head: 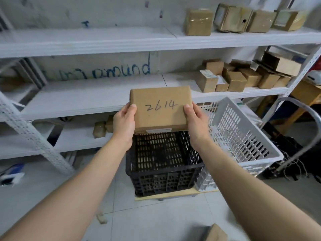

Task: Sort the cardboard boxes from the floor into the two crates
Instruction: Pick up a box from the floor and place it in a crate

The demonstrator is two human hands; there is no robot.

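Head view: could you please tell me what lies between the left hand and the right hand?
A cardboard box marked 2614, gripped by the left hand and right hand, in the head view.

cardboard box [160, 108] plain brown, "2614" handwritten in dark marker on its face, pale label strip [158, 130] along lower edge; black crate [165, 173] below it, slotted grid walls; right of black crate a light grey crate [243, 136], same slotted pattern; behind black crate white shelves [86, 94] carrying brown boxes [234, 80], some with shiny clear tape; white wall [69, 14] with blue scrawl [107, 72]; floor [156, 214] around black crate pale grey tiles
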